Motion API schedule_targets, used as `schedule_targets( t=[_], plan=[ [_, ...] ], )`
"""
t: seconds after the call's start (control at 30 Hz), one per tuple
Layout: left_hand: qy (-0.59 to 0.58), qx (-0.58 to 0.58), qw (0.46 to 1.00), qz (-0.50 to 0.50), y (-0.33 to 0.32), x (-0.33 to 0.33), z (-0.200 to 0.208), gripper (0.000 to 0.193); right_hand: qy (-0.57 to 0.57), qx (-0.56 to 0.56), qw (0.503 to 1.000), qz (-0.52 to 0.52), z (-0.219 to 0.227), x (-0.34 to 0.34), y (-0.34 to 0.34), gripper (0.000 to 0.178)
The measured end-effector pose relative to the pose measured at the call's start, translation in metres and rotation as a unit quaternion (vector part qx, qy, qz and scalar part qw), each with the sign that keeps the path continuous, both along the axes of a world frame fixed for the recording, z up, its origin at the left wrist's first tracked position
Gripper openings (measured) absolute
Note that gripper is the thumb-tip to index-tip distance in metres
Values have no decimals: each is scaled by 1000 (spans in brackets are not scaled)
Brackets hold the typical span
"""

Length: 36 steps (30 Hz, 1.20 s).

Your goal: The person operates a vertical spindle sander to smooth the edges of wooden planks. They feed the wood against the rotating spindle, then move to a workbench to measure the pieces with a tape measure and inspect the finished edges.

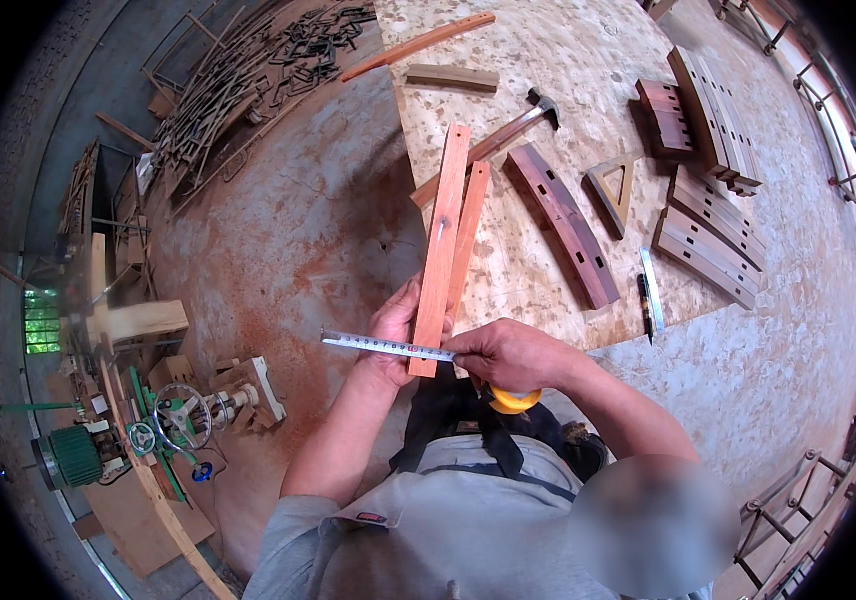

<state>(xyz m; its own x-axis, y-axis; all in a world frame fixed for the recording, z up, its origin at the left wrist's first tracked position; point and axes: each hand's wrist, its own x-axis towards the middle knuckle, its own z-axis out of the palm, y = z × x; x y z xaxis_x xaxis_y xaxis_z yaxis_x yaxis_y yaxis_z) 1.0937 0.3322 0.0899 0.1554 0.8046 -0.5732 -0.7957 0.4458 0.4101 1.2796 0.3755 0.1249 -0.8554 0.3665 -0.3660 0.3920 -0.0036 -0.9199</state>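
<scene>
My left hand (395, 322) is closed around the lower part of a reddish wooden strip (440, 235), which points away from me over the table edge. A second, similar strip (471, 230) with a hole near its far end lies close along its right side. Across the near end of the first strip runs the pulled-out blade (368, 344) of a tape measure, its free end sticking out past my left hand. My right hand (510, 355) pinches the blade at the strip's right side. Below that hand hangs the yellow tape case (515, 402), partly hidden by the fingers.
On the plywood table (508, 265) lie a hammer (542, 108), a dark curved slotted piece (563, 225), a wooden triangle square (611, 195) and a thin blade-like tool (651, 295). Slotted boards (713, 115) are stacked at right. A green-motored machine (70, 457) stands left; metal clamps (248, 90) lie far left.
</scene>
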Motion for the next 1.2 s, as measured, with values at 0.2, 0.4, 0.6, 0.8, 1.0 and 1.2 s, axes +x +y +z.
schedule_targets(
  t=[0.2, 0.4, 0.6, 0.8, 1.0, 1.2],
  plan=[
    [-2, 1, 1000, 0, -1, 0, 0, 39, 6, -2, 1000, 6, -3, -1, -1, 27],
    [-8, 7, 1000, 1, -4, -2, -2, 35, -4, -11, 1000, 3, -2, -2, -3, 26],
    [-14, 13, 1000, 0, -5, -3, -4, 32, 0, -8, 1000, 3, -2, -1, -4, 26],
    [-7, 10, 1000, 0, -6, -1, -2, 39, -3, -5, 1000, 5, -3, -2, -5, 26],
    [-3, 4, 1000, 5, -7, -1, 0, 39, -3, -9, 1000, 6, -3, -2, -6, 25],
    [-8, 3, 1000, 3, -7, -2, -1, 38, 5, 2, 1000, 4, -2, -3, -7, 27]
  ],
)
